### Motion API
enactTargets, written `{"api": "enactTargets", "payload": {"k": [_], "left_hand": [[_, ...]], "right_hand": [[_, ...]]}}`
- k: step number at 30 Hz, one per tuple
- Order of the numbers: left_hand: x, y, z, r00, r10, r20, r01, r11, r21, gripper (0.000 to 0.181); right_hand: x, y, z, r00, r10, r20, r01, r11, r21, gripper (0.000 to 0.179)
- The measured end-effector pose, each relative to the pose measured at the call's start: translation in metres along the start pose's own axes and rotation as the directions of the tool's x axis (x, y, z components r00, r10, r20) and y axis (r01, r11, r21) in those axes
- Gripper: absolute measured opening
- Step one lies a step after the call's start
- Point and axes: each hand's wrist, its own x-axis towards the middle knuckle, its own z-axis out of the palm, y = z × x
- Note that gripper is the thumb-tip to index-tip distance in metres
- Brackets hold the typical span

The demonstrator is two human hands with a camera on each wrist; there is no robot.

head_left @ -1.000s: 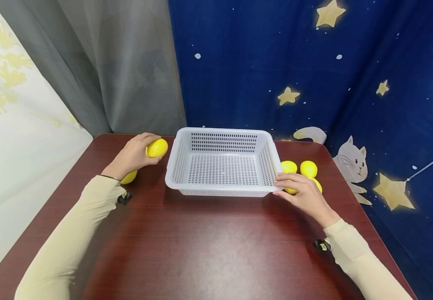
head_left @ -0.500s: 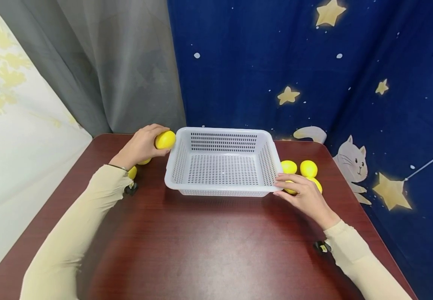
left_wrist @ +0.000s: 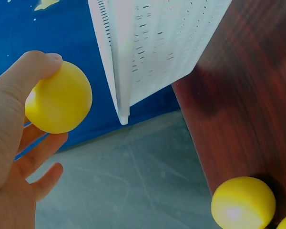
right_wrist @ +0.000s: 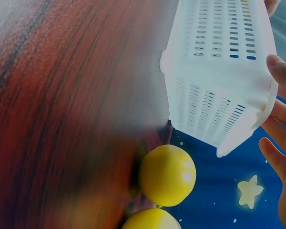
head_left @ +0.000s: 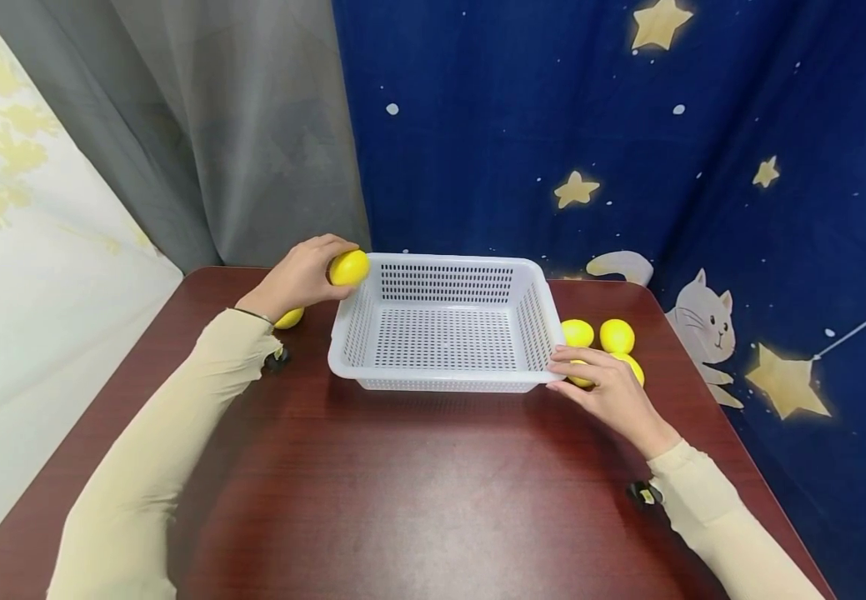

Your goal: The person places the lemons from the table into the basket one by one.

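Observation:
My left hand (head_left: 301, 273) grips a lemon (head_left: 348, 267) between thumb and fingers, above the back left corner of a white plastic basket (head_left: 448, 379). In the left wrist view the held lemon (left_wrist: 62, 98) is apart from the basket's rim (left_wrist: 123, 95). The basket stands on the table with no lemon inside. At its front right corner my right hand (head_left: 608, 392) pinches the rim, the thumb (right_wrist: 281, 71) on one side and fingers (right_wrist: 279, 126) on the other. Several lemons (head_left: 617, 337) lie beside the basket on the right, some partly behind that hand.
Near my left wrist another lemon (head_left: 289, 318) lies on the table; the left wrist view shows two lemons (left_wrist: 243, 202) there, one cut by the frame. The dark red wooden table (head_left: 433, 492) ends at a blue curtain (head_left: 478, 125) and a grey curtain (head_left: 275, 142).
My left hand has carried the lemon to the right and up, from beside the basket to over its back left corner. The right hand and the basket have stayed put.

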Motion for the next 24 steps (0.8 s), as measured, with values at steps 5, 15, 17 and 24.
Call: {"api": "enactTargets", "payload": {"k": [5,15,17,24], "left_hand": [[0.01,0.008,0.002,1.0,0.015,0.026,-0.015,1.0,-0.004,0.064],[0.026,0.028,0.001,0.998,0.001,0.07,0.0,1.0,-0.023,0.066],[0.029,0.03,0.002,0.997,0.0,0.074,0.001,1.0,-0.025,0.067],[0.041,0.034,0.004,0.997,0.03,0.074,-0.029,0.999,-0.014,0.066]], "right_hand": [[-0.001,-0.001,0.001,1.0,0.016,0.003,-0.016,1.0,0.007,0.047],[-0.002,0.0,0.001,1.0,0.015,0.0,-0.015,1.0,0.013,0.047],[-0.001,0.0,0.001,1.0,0.014,0.001,-0.014,1.0,0.014,0.046],[-0.001,-0.001,0.0,0.999,0.029,0.014,-0.029,1.0,0.005,0.044]]}}
